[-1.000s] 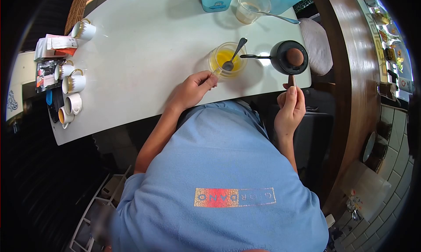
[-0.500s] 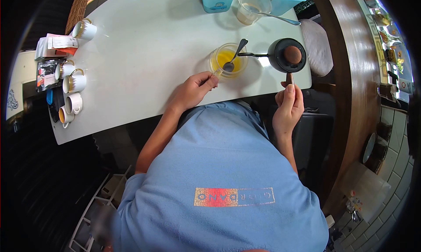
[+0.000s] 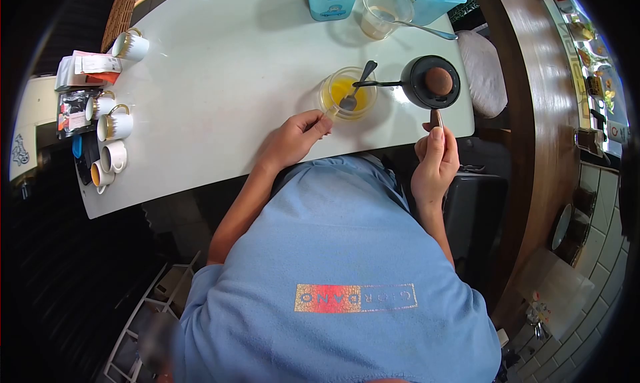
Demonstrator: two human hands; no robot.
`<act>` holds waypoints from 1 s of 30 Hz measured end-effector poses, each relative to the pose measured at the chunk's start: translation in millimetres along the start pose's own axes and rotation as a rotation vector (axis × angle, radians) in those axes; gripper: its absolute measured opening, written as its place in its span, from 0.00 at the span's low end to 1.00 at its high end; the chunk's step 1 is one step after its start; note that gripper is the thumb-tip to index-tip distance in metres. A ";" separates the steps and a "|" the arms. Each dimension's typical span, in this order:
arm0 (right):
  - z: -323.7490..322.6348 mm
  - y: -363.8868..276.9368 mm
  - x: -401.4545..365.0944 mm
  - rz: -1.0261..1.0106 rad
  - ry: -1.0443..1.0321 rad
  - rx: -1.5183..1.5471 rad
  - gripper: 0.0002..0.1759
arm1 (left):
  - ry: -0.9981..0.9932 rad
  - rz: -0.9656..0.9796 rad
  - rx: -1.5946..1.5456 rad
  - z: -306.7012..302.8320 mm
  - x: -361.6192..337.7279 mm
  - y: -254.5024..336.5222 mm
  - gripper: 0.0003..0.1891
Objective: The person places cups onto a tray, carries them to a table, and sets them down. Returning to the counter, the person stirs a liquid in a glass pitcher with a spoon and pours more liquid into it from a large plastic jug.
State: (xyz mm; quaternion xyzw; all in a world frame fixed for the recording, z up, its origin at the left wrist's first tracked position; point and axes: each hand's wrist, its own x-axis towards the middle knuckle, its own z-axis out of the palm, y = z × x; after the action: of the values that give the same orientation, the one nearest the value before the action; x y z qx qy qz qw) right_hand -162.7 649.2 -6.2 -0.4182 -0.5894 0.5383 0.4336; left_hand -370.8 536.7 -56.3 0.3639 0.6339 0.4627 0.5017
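A black gooseneck kettle (image 3: 415,90) with a round brown lid knob hangs beside a clear glass cup (image 3: 372,96). My right hand (image 3: 435,164) is closed around the kettle's brown handle. The kettle's thin spout reaches left, its tip over the cup. Yellow liquid (image 3: 341,88) sits in the cup, and a metal spoon (image 3: 368,70) leans in it with its handle sticking up past the rim. At the cup's near-left side, my left hand (image 3: 297,138) pinches the cup's handle, the fingers pressed together on it.
Farther back stand a clear plastic tub (image 3: 378,24) with a spoon (image 3: 433,30) across it and two blue containers (image 3: 333,3). White mugs (image 3: 119,126) and packets (image 3: 72,113) line the table's left edge. A wooden ledge (image 3: 533,150) runs along the right.
The kettle and my right hand have moved slightly left, bringing the spout tip farther over the cup. My left hand stays on the cup's handle.
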 end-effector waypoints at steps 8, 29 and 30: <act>-2.2 -0.7 4.0 -0.009 0.016 0.002 0.18 | 0.007 0.028 -0.008 0.1 0.3 -2.1 0.18; -8.1 -3.0 7.6 -0.021 0.069 -0.038 0.19 | 0.004 0.021 0.005 -0.2 0.5 -1.1 0.17; -7.0 -4.1 7.7 -0.027 0.067 -0.047 0.19 | 0.005 0.023 0.001 -0.1 0.2 0.0 0.17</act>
State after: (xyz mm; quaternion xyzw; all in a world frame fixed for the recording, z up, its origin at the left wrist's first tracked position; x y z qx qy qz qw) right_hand -158.2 658.2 -1.3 -0.4382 -0.5925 0.5040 0.4505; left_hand -370.9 536.8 -56.4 0.3702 0.6311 0.4690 0.4947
